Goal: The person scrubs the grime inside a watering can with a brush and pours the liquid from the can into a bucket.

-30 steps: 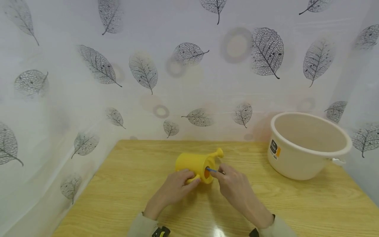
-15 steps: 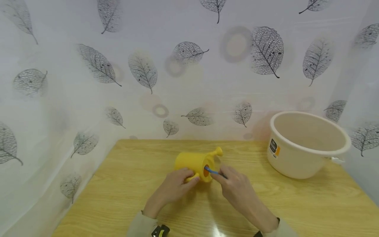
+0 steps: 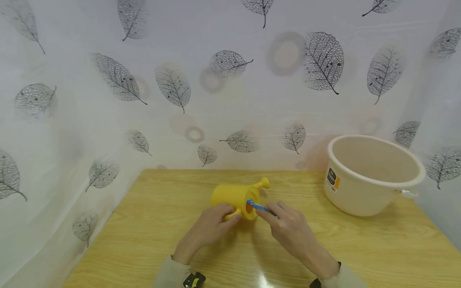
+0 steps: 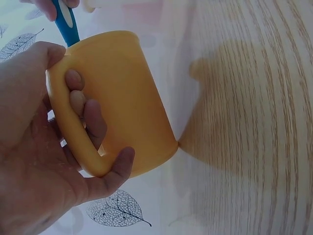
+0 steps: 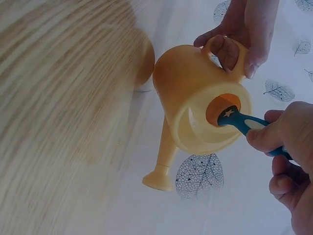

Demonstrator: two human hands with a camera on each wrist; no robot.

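A yellow watering can (image 3: pixel 230 194) is tipped sideways low over the table, its round mouth turned to the right and its spout pointing away. My left hand (image 3: pixel 212 224) grips its handle (image 4: pixel 73 122), with fingers curled through the loop. My right hand (image 3: pixel 291 228) pinches a blue toothbrush-like handle (image 5: pixel 243 122) that has pale inlays and a star. The far end of that handle reaches into the can's mouth, so its tip is hidden. In the left wrist view, the can's bottom edge appears to meet the table.
A large cream bucket (image 3: pixel 360 196) with a label stands at the right back of the wooden table (image 3: pixel 144 240). Behind the table hangs a pale leaf-patterned sheet (image 3: pixel 230 108), which also runs along the left side.
My right hand has shifted slightly right, and more of the blue handle shows outside the can's mouth. My left hand keeps its grip, with the can almost in the same place.
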